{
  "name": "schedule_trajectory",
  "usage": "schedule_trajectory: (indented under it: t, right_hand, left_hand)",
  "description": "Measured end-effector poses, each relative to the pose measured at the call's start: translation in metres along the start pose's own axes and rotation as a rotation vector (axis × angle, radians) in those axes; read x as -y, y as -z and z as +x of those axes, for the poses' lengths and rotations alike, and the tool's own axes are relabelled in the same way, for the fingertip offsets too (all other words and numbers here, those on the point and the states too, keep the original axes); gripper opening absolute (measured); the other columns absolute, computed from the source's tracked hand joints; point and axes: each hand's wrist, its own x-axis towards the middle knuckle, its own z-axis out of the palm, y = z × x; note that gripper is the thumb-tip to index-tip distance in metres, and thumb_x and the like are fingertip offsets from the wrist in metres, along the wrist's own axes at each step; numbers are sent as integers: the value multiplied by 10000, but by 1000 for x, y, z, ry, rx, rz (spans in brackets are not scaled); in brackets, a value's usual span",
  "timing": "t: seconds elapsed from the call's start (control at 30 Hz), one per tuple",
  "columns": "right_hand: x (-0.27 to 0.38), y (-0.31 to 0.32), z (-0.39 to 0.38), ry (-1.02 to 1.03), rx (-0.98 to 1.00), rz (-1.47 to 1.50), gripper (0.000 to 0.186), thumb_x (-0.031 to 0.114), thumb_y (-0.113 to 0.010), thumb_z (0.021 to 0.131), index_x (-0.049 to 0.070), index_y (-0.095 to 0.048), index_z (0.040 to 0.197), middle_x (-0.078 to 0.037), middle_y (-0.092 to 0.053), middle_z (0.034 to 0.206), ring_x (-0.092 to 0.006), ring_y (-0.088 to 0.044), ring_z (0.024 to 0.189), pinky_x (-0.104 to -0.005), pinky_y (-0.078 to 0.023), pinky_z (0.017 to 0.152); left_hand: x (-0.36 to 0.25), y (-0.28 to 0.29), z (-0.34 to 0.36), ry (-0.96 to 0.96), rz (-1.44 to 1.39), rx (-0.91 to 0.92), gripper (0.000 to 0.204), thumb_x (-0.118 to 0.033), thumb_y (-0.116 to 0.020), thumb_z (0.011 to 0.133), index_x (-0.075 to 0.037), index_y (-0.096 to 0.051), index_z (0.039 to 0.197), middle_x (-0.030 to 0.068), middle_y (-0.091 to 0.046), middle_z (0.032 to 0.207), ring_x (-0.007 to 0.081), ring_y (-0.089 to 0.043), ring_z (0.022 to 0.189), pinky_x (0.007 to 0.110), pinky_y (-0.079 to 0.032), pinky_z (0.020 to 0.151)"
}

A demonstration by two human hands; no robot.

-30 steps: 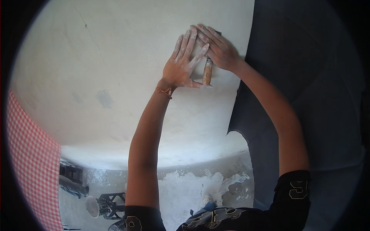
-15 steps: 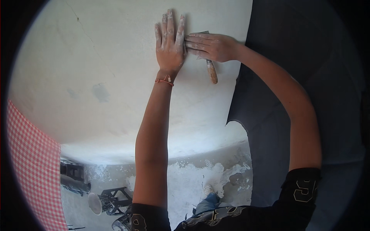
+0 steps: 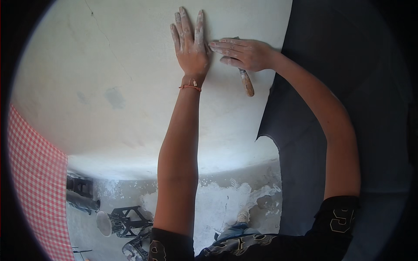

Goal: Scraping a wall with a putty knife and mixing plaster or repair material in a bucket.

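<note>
My left hand (image 3: 190, 54) lies flat against the pale wall (image 3: 143, 56), its fingers spread and smeared with white paste. Just right of it, my right hand (image 3: 256, 55) grips a putty knife; the fingertips come close to the left hand's edge. Below the right palm, the putty knife's wooden handle (image 3: 247, 84) sticks out, tilted downward, and a bit of the blade shows above the fingers. Most of the blade is hidden behind that hand. White paste also coats the right fingers.
A dark cloth (image 3: 331, 48) hangs along the right, a red-and-white checked cloth (image 3: 37, 187) at the lower left. Below, a white bucket (image 3: 104, 223) stands beside a black stool (image 3: 130, 219) on the white-splattered floor (image 3: 213, 204). A thin crack (image 3: 102, 32) runs down the wall.
The left hand has tilted slightly leftward with its fingers spread wider. The right hand has shifted a little right, and the putty knife's handle has moved with it.
</note>
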Motion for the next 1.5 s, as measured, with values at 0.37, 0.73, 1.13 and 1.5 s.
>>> schedule_trajectory:
  t: [0.37,0.73,1.13,1.5]
  right_hand:
    - [10,4,-1,-356,-156,-130,509,164,-611,951,51,-572,1445,-96,-514,1551,-236,-482,1442,-388,-411,1213]
    - [15,0,-2,-405,-154,-101,515,134,-583,977,-5,-526,1470,-116,-482,1577,-253,-448,1469,-401,-395,1223]
    - [14,0,-6,-455,-149,-112,504,113,-522,984,14,-523,1478,-104,-473,1588,-237,-433,1482,-391,-371,1232]
    - [21,-3,-6,-504,-192,-31,504,73,-530,972,12,-526,1472,-110,-466,1593,-263,-439,1477,-425,-386,1222]
  left_hand:
    - [-5,-5,3,20,134,92,668,-76,-491,919,-180,-447,1577,250,-291,1659,426,-287,1536,595,-216,1241]
    - [-3,-5,1,-13,192,123,658,-201,-526,960,-191,-393,1604,273,-267,1661,428,-282,1538,609,-178,1249]
    - [-5,-8,6,6,236,129,650,-198,-498,967,-172,-386,1607,274,-269,1660,435,-279,1537,614,-174,1248]
    - [-7,-8,3,-1,212,110,654,-187,-512,952,-165,-406,1597,276,-264,1661,433,-284,1535,616,-179,1246]
